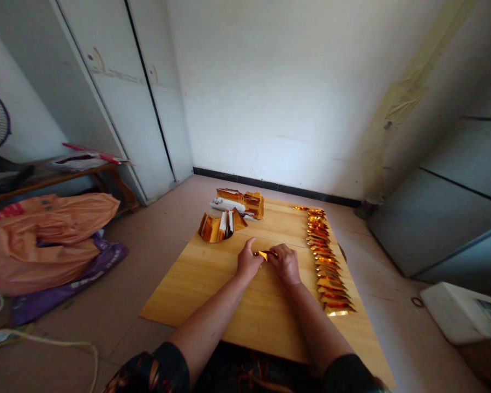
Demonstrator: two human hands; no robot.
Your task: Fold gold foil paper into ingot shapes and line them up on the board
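Between my two hands is a small piece of shiny gold foil paper [263, 255], held over the middle of the wooden board [213, 286]. My left hand [249, 258] pinches its left end, with the thumb pointing up. On the other end, my right hand [285, 263] has its fingers closed. Part of the foil paper is hidden by the fingers. To the right of my hands runs a long row of folded gold foil pieces [328, 262], set close together. Beyond my left hand lie curled gold foil sheets with white backs [215, 228].
More gold foil sheets [253, 204] lie at the board's far edge. An orange bag [65, 224] and a purple bag [73, 284] rest on the floor at left. A white box [458, 311] stands at right. A cabinet [118, 82] and a wall are behind.
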